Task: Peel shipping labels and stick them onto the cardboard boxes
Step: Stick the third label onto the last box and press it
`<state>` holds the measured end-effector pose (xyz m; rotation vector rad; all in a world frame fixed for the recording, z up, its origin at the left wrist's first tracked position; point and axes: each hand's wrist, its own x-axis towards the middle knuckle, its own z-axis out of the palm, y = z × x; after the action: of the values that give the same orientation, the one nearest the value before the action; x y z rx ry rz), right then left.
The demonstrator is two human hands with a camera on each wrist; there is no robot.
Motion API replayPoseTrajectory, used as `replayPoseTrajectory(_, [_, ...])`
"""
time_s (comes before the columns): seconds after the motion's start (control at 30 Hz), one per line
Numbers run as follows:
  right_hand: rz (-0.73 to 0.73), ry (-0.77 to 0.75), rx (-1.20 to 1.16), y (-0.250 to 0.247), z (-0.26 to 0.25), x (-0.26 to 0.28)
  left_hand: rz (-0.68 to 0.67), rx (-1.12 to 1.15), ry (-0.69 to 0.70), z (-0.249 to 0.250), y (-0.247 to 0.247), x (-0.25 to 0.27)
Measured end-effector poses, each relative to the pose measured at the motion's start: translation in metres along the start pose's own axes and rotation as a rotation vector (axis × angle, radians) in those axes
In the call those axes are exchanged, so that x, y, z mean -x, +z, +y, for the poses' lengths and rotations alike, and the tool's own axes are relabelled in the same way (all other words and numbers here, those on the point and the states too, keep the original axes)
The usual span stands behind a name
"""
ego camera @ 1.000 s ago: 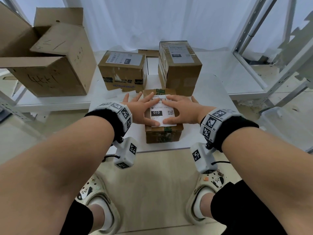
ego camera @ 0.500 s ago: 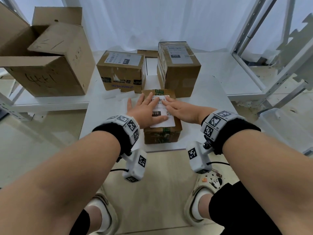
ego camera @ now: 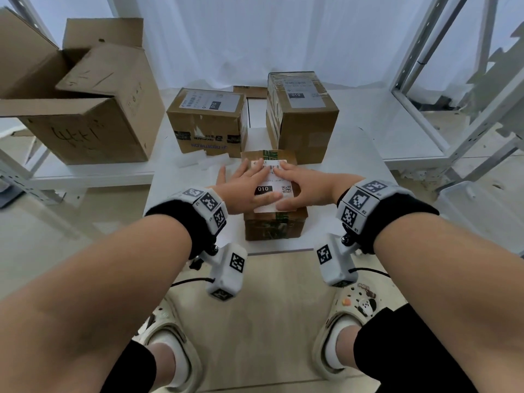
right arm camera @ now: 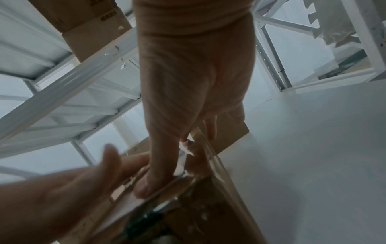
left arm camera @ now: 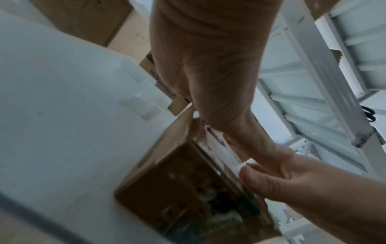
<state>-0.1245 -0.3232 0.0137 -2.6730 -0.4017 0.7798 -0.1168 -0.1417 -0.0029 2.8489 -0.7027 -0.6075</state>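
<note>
A small cardboard box (ego camera: 273, 225) stands near the front edge of the white table (ego camera: 354, 154). A white shipping label (ego camera: 272, 191) marked 010 lies flat on its top. My left hand (ego camera: 246, 188) presses the label's left side with straight fingers. My right hand (ego camera: 300, 185) lies flat on its right side, thumb at the near edge. In the left wrist view the left hand (left arm camera: 211, 92) rests on the box (left arm camera: 188, 186) and the label edge (left arm camera: 221, 148) shows. In the right wrist view the right hand (right arm camera: 188, 99) lies on the same box (right arm camera: 208, 214).
Two labelled boxes stand behind, one at centre left (ego camera: 207, 123) and a taller one at centre right (ego camera: 303, 114). A big open carton (ego camera: 79, 103) sits on the left shelf. Peeled backing strips (ego camera: 198, 160) lie on the table. White metal racking (ego camera: 453, 80) rises at the right.
Both hands have slid over the label on the small box; the left hand moved in over the label's left half, then eased back. The box has stayed in place.
</note>
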Motion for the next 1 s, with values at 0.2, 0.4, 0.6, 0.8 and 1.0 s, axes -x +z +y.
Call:
replayPoseTrajectory(0.2, [0.203, 0.08, -0.026, 0.027, -0.002, -0.008, 0.08, -0.034, -0.012, 0.001, 0.019, -0.002])
replayPoseTrajectory(0.4, [0.142, 0.122, 0.145, 0.026, 0.005, -0.006, -0.053, -0.222, -0.022, -0.004, 0.002, 0.001])
replayPoseTrajectory(0.6, [0.155, 0.079, 0.203, 0.013, 0.003, -0.006, -0.064, -0.273, -0.055, -0.007, -0.015, -0.003])
replayPoseTrajectory(0.8, [0.342, -0.008, 0.146, 0.039, -0.009, -0.014, 0.053, -0.109, 0.021, -0.004, 0.008, -0.002])
replayPoseTrajectory(1.0, [0.299, 0.087, 0.277, 0.039, -0.007, -0.017, 0.026, -0.226, -0.036, -0.009, 0.001, -0.008])
